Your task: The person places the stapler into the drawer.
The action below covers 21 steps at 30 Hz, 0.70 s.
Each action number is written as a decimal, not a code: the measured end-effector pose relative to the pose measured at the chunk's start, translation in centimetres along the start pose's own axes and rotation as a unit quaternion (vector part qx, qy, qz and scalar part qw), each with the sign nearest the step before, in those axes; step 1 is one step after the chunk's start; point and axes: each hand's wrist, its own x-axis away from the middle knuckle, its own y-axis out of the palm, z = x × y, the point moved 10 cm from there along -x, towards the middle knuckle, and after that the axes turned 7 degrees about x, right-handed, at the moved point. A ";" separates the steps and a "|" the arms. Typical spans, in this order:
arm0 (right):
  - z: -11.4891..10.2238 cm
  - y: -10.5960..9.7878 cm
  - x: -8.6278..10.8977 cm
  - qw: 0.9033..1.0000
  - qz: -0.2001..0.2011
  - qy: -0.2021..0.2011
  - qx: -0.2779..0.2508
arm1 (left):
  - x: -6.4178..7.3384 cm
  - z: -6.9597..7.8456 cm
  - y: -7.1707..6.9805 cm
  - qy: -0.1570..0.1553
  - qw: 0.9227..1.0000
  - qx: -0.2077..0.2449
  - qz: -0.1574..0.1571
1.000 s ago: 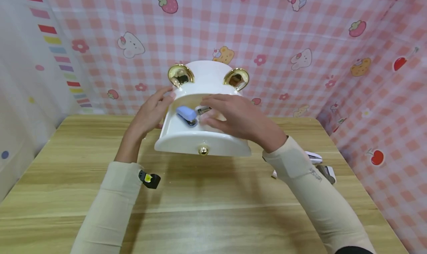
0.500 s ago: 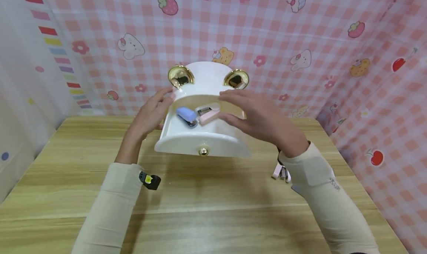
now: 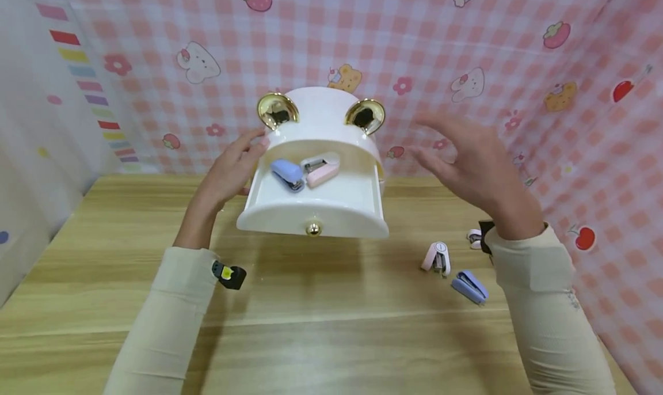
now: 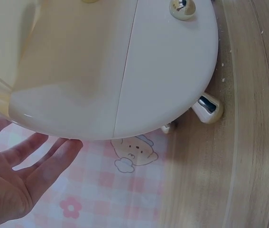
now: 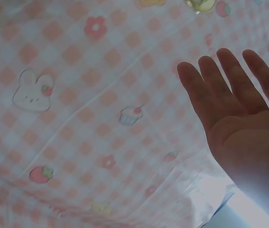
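A white drawer box (image 3: 322, 111) with two gold-rimmed round knobs on top stands at the back of the table. Its drawer (image 3: 358, 190) is pulled out, with a small gold knob (image 3: 313, 228) on the front. Inside lie a blue stapler (image 3: 286, 173) and a pink and white stapler (image 3: 322, 173), side by side at the left. My left hand (image 3: 228, 170) touches the box's left side; in the left wrist view, its loosely extended fingers (image 4: 53, 166) lie at the box's edge. To the right of the box, my right hand (image 3: 476, 164) hovers with nothing in it, fingers extended.
On the right of the wooden table (image 3: 321, 337) lie a pink stapler (image 3: 436, 259), a blue stapler (image 3: 469, 287) and a pink and white item (image 3: 473, 238) partly hidden by the right wrist. A pink checked cloth (image 3: 414, 32) hangs behind.
My right hand has left the pink and white stapler in the drawer and moved right, out past the box. The left hand stays at the box's side. Staplers on the table have come into view.
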 end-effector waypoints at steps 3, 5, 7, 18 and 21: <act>1.6 -0.7 0.8 1.000 0.004 0.027 0.011 | 0.3 -0.1 0.1 -0.003 1.000 0.001 -0.002; 2.7 -1.0 1.5 0.998 0.004 0.050 0.021 | 0.4 -0.2 0.2 -0.007 1.000 0.002 -0.003; 4.0 -1.4 2.3 0.997 0.007 0.073 0.033 | 0.5 -0.3 0.2 -0.008 1.000 0.003 -0.003; 10.0 -1.3 6.2 0.979 -0.038 0.188 0.062 | 0.2 -0.3 0.1 -0.003 1.000 0.001 0.004; 10.9 -1.2 7.0 0.978 -0.041 0.193 0.064 | 0.2 -0.2 0.3 -0.003 1.000 0.002 0.003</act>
